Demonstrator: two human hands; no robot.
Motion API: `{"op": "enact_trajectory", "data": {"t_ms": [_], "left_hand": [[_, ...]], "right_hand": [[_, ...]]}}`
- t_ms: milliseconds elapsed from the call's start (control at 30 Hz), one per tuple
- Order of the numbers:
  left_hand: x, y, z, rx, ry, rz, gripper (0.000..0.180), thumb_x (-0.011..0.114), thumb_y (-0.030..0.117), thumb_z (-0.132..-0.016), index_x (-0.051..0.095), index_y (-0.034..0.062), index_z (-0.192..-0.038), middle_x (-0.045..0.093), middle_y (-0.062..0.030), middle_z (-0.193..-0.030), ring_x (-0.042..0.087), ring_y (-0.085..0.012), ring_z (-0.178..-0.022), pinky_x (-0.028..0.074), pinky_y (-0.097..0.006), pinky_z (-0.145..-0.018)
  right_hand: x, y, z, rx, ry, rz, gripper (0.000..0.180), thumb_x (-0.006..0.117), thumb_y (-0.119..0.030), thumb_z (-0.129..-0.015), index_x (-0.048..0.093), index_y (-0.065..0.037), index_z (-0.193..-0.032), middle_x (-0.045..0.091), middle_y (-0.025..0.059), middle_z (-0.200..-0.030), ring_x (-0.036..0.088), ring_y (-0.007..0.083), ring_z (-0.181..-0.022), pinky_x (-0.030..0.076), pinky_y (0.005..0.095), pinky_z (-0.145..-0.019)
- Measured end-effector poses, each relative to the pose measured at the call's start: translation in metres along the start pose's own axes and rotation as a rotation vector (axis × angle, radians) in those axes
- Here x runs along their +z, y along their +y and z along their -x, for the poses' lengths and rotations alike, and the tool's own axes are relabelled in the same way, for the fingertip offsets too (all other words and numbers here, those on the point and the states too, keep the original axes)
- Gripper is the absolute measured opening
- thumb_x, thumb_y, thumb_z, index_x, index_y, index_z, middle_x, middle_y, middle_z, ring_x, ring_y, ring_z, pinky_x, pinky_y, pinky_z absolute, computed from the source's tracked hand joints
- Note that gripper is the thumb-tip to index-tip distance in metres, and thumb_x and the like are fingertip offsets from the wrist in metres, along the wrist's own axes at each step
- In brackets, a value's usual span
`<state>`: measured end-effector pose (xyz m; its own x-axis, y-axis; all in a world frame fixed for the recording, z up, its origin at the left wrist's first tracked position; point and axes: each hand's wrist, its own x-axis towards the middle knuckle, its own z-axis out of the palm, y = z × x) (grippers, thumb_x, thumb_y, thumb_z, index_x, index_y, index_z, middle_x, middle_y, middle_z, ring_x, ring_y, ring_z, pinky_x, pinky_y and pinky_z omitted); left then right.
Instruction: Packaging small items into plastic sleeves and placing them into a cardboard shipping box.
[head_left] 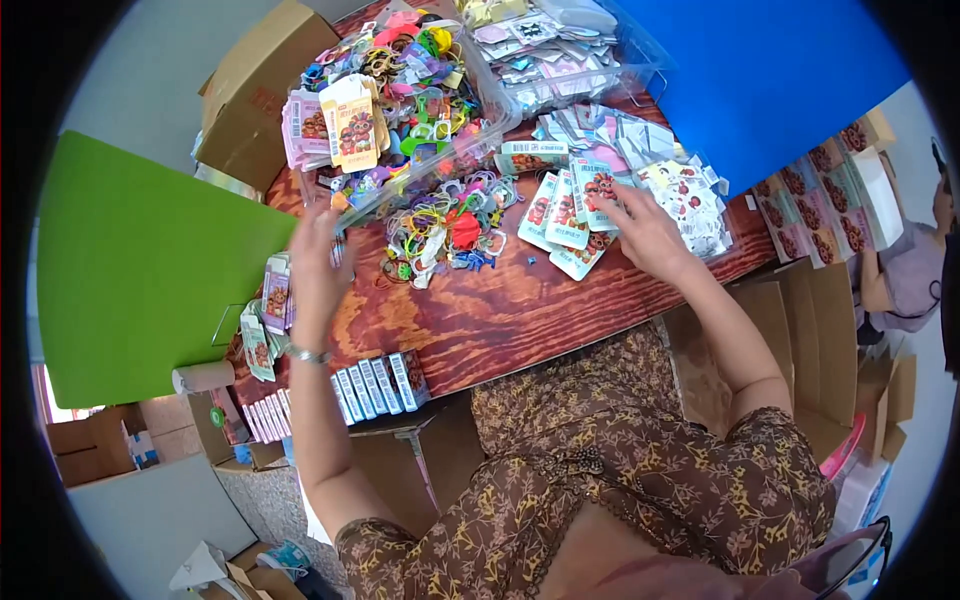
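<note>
- Your right hand (648, 232) has its fingers parted and slightly bent, reaching over the right edge of the fanned cartons (566, 222); they are not clenched, and the fingertips appear to touch the uppermost one.
- Your left hand (318, 272) is raised at the near left corner of the trinket bin (425, 172), its fingers pointing away from you and the thumb apart; a bit of printed card shows beside the thumb, and you cannot tell from here whether it is grasped or lies behind.
- The cartons before your right hand look thin and flat, pale green and white with reddish-brown cartoon figures; they overlap in a loose fan on the red-brown wood-grained counter (480, 325).
- Left of them you have a tangled heap of coloured bands (440, 235); to their right, a pile of small white packets (688, 205).
- Nearer you, slim boxes (375, 387) stand in a row along the counter's edge, below and right of your left wrist.
</note>
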<state>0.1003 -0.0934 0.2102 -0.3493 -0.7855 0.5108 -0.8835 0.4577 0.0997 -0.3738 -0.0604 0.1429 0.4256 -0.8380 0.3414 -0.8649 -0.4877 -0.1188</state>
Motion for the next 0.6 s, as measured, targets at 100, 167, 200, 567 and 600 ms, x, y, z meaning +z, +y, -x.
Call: {"op": "enact_trajectory", "data": {"t_ms": [100, 167, 200, 567, 600], "left_hand": [[0.034, 0.071, -0.023, 0.102, -0.076, 0.185, 0.052, 0.078, 0.007, -0.081, 0.061, 0.0053, -0.13, 0.061, -0.0188, -0.131, 0.058, -0.0383, -0.122, 0.048, -0.046, -0.103], [0.061, 0.114, -0.024, 0.131, -0.112, 0.353, 0.051, 0.075, 0.008, -0.083, 0.06, 0.0057, -0.132, 0.062, -0.0191, -0.13, 0.058, -0.039, -0.122, 0.048, -0.046, -0.104], [0.075, 0.137, -0.021, 0.126, -0.105, 0.425, 0.049, 0.073, 0.008, -0.085, 0.059, 0.0052, -0.132, 0.061, -0.0198, -0.13, 0.058, -0.0396, -0.122, 0.048, -0.047, -0.104], [0.141, 0.232, -0.012, -0.033, -0.051, 0.704, 0.082, 0.071, -0.001, -0.08, 0.033, -0.0035, -0.152, 0.042, -0.0279, -0.151, 0.041, -0.044, -0.141, 0.036, -0.047, -0.116], [0.139, 0.236, -0.014, -0.042, -0.07, 0.683, 0.1, 0.079, 0.005, -0.077, 0.019, -0.0062, -0.157, 0.032, -0.0304, -0.157, 0.032, -0.0457, -0.146, 0.029, -0.048, -0.12]], "right_hand": [[0.031, 0.018, 0.01, -0.081, 0.048, 0.067, 0.045, 0.065, -0.008, -0.084, 0.064, -0.014, -0.129, 0.066, 0.0112, -0.123, 0.06, 0.0297, -0.117, 0.053, 0.0415, -0.097], [0.035, 0.025, 0.008, -0.08, 0.079, 0.106, 0.041, 0.063, -0.012, -0.085, 0.066, -0.014, -0.126, 0.067, 0.0069, -0.122, 0.061, 0.0265, -0.116, 0.053, 0.0406, -0.095], [0.03, 0.023, 0.003, -0.082, 0.079, 0.057, 0.042, 0.064, -0.014, -0.085, 0.065, -0.014, -0.127, 0.067, 0.0076, -0.123, 0.061, 0.027, -0.116, 0.053, 0.0407, -0.095], [0.015, 0.023, -0.011, -0.16, 0.191, 0.137, 0.044, 0.067, -0.009, -0.083, 0.065, -0.003, -0.127, 0.07, 0.0122, -0.115, 0.07, 0.0258, -0.095, 0.059, 0.0352, -0.079], [-0.001, 0.016, -0.012, -0.14, 0.272, 0.064, 0.044, 0.068, -0.006, -0.083, 0.065, -0.003, -0.127, 0.071, 0.012, -0.112, 0.071, 0.0258, -0.092, 0.059, 0.0353, -0.077]]}}
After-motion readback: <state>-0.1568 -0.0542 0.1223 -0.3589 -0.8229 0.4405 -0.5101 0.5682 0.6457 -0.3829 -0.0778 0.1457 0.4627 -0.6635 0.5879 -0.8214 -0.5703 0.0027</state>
